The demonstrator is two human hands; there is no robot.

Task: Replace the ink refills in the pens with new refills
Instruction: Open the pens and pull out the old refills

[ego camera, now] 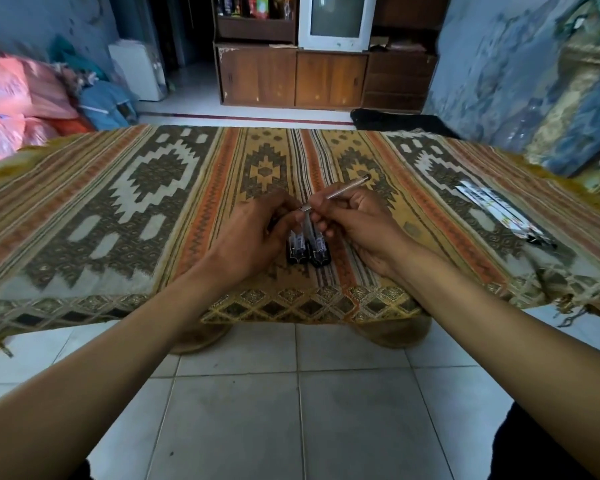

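My right hand (352,220) grips a slim clear pen barrel (349,187) that slants up and to the right above the patterned cloth. My left hand (257,233) pinches the small tip end (305,208) of that pen, right where the two hands meet. Under my hands two capped pens (307,249) with black ends lie side by side on the cloth, their upper parts hidden by my fingers. A flat pack of refills (496,211) in white wrapping lies at the right side of the table.
The low table is covered by a woven patterned cloth (153,188) that hangs over its near edge. White floor tiles (291,393) lie in front. A wooden cabinet (291,81) with an old television stands beyond; pink bags (7,105) are piled at the left.
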